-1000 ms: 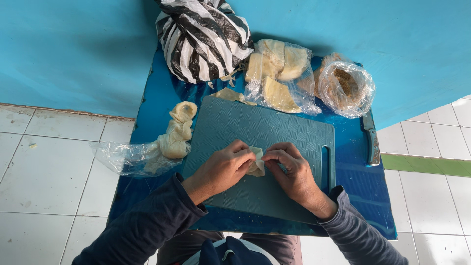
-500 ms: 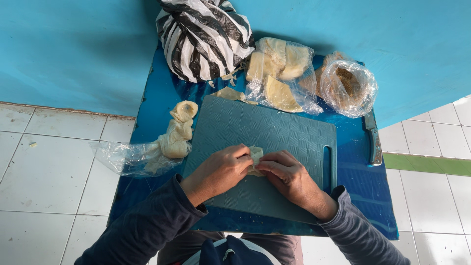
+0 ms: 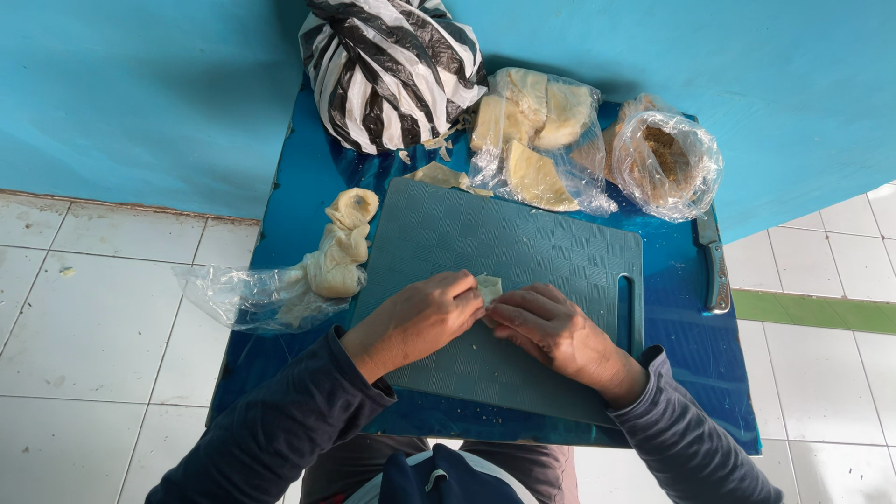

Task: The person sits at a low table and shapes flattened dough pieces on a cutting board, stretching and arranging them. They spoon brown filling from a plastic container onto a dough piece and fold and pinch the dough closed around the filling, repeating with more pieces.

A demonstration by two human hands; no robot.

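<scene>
Blue tabletop (image 3: 308, 187) with cutting board (image 3: 523, 252): left hand (image 3: 420, 317) and right hand (image 3: 551, 331), fingers pinched on a pale wrapper (image 3: 489, 287), mid-fold.

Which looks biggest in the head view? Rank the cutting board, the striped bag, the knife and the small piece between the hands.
1. Cutting board
2. Black-and-white striped bag, though partly cut off at the top edge
3. Knife
4. Pale piece, mostly hidden by the left hand and right hand

The single head-worn camera is looking steeply down from close above, facing twelve o'clock toward the blue wall, framing the small blue table (image 3: 695, 373) centrally, with white floor tiles at nine and three o'clock.
</scene>
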